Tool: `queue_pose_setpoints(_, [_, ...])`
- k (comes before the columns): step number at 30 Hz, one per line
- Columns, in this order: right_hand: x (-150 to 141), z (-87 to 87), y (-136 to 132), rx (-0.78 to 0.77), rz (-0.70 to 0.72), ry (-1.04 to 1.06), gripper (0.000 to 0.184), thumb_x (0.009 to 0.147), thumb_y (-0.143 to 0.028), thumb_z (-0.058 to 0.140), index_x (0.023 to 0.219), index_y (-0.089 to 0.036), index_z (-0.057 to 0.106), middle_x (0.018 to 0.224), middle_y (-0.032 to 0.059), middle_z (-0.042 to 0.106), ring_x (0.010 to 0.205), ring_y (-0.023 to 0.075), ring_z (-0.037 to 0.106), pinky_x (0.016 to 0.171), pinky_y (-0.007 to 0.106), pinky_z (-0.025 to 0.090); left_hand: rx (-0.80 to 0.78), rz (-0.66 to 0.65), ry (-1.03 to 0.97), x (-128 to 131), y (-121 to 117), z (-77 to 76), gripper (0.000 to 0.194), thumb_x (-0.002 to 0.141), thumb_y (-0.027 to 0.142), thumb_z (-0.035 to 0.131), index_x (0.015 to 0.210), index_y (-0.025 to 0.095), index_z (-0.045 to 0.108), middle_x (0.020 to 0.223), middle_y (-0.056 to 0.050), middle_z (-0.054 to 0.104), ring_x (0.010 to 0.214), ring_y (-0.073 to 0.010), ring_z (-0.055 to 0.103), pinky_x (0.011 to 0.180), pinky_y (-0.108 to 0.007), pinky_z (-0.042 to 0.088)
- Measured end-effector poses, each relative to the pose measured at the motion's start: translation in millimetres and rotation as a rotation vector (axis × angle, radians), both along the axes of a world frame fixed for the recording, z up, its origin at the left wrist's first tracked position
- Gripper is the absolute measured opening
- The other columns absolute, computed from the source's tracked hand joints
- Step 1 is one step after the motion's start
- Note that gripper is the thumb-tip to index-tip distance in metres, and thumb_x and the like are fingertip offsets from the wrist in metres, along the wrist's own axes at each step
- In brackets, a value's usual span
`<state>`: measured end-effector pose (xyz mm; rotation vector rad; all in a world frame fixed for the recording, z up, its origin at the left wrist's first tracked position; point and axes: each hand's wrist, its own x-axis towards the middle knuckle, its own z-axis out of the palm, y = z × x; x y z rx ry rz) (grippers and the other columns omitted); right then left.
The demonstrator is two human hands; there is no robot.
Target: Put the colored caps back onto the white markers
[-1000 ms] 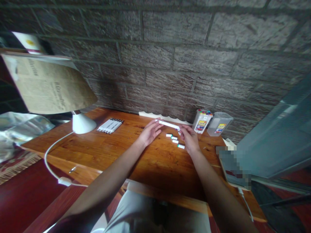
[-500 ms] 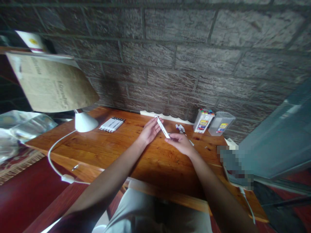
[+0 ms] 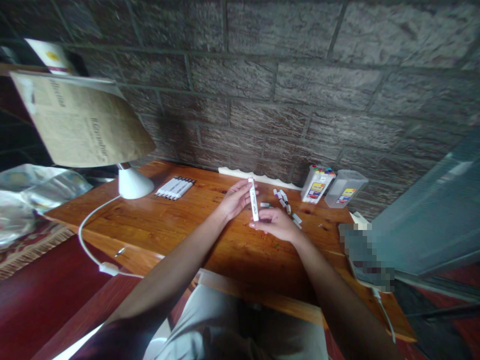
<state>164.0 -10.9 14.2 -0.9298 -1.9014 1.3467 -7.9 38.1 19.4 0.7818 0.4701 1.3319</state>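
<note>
A white marker (image 3: 254, 199) stands nearly upright above the wooden desk (image 3: 180, 225), held at both ends. My left hand (image 3: 235, 198) pinches its upper part with fingertips closed round it. My right hand (image 3: 275, 223) grips its lower end from below. Several small marker caps and short markers (image 3: 284, 200) lie scattered on the desk just behind my right hand. A row of several white markers (image 3: 175, 187) lies side by side further left, near the lamp.
A white lamp base (image 3: 134, 184) with a paper shade (image 3: 80, 122) and trailing cord (image 3: 90, 240) stands at the left. Two clear plastic marker boxes (image 3: 317, 184) (image 3: 345, 188) sit by the brick wall. A white ridged strip (image 3: 258, 177) lies along the wall.
The marker has turned from lying nearly flat across both hands to almost upright. My right hand moved left and nearer, uncovering the caps behind it.
</note>
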Motion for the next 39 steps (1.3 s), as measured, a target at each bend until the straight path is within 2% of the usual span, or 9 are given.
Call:
queue_pose_setpoints(7, [-2, -2.6, -2, -0.012, -0.001, 0.006, 0.034, 0.07, -0.048, 0.076, 0.08, -0.016, 0.072, 0.07, 0.0022, 0.069, 0.053, 0.0106, 0.054, 0.044, 0.022, 0.043, 0.02, 0.034, 0.012, 1, 0, -0.3, 0.024, 0.07, 0.018, 0.081, 0.091, 0.015, 0.07, 0.083, -0.002, 0.074, 0.068, -0.0098, 0.067, 0.075, -0.024, 0.054])
queue_pose_setpoints(14, [-3, -6.1, -1, -0.025, 0.017, -0.005, 0.033, 0.071, -0.046, 0.075, 0.081, -0.015, 0.072, 0.073, 0.0035, 0.071, 0.055, 0.0105, 0.056, 0.045, 0.021, 0.044, 0.046, 0.023, 0.03, 2, 1, -3.7, 0.028, 0.065, 0.021, 0.084, 0.09, 0.016, 0.073, 0.082, -0.003, 0.074, 0.068, -0.0084, 0.065, 0.063, -0.017, 0.049])
queue_pose_setpoints(23, [-3, -6.7, -1, -0.038, 0.032, -0.001, 0.036, 0.071, -0.048, 0.076, 0.085, -0.015, 0.072, 0.074, 0.0039, 0.071, 0.055, 0.011, 0.056, 0.046, 0.022, 0.044, 0.036, 0.027, 0.034, 1, 1, -4.0, 0.029, 0.064, 0.021, 0.084, 0.091, 0.015, 0.073, 0.082, -0.003, 0.074, 0.071, -0.01, 0.066, 0.064, -0.018, 0.048])
queue_pose_setpoints(31, [2, -2.0, 2, 0.076, -0.002, -0.034, 0.037, 0.082, -0.053, 0.063, 0.083, -0.017, 0.067, 0.066, 0.0008, 0.067, 0.052, 0.0113, 0.055, 0.05, 0.024, 0.043, 0.029, 0.013, 0.089, 4, 0, -4.2, 0.029, 0.063, 0.022, 0.085, 0.089, 0.015, 0.073, 0.08, -0.003, 0.072, 0.07, -0.0095, 0.065, 0.062, -0.018, 0.045])
queue_pose_setpoints(33, [6, -1.3, 5, 0.129, -0.059, -0.036, 0.035, 0.081, -0.052, 0.064, 0.078, -0.017, 0.067, 0.066, 0.0002, 0.065, 0.057, 0.0128, 0.057, 0.055, 0.025, 0.044, 0.029, 0.024, 0.113, 4, 1, -4.4, 0.03, 0.063, 0.024, 0.085, 0.089, 0.015, 0.073, 0.077, -0.001, 0.071, 0.064, -0.0072, 0.061, 0.058, -0.017, 0.042])
queue_pose_setpoints(35, [10, -0.8, 9, 0.193, -0.176, -0.024, 0.034, 0.081, -0.051, 0.065, 0.075, -0.018, 0.066, 0.068, -0.0003, 0.064, 0.062, 0.0136, 0.057, 0.06, 0.026, 0.045, 0.015, 0.043, 0.137, 3, 2, -4.6, 0.032, 0.062, 0.026, 0.086, 0.09, 0.015, 0.073, 0.077, -0.001, 0.07, 0.059, -0.005, 0.057, 0.055, -0.016, 0.04])
queue_pose_setpoints(37, [14, 0.5, 13, 0.223, -0.314, 0.048, 0.031, 0.079, -0.05, 0.067, 0.083, -0.02, 0.066, 0.071, -0.0009, 0.064, 0.064, 0.0139, 0.057, 0.062, 0.026, 0.046, -0.01, 0.069, 0.157, 1, 3, -4.8, 0.034, 0.06, 0.026, 0.087, 0.089, 0.016, 0.072, 0.08, -0.001, 0.071, 0.057, -0.0039, 0.056, 0.054, -0.015, 0.04])
queue_pose_setpoints(39, [21, 3.9, 17, 0.223, -0.427, 0.162, 0.035, 0.078, -0.049, 0.069, 0.099, -0.022, 0.062, 0.074, -0.0013, 0.065, 0.065, 0.0145, 0.057, 0.062, 0.027, 0.047, -0.032, 0.087, 0.173, 0, 3, -5.2, 0.035, 0.059, 0.027, 0.088, 0.088, 0.016, 0.072, 0.08, 0.0, 0.07, 0.057, -0.0034, 0.055, 0.054, -0.015, 0.04])
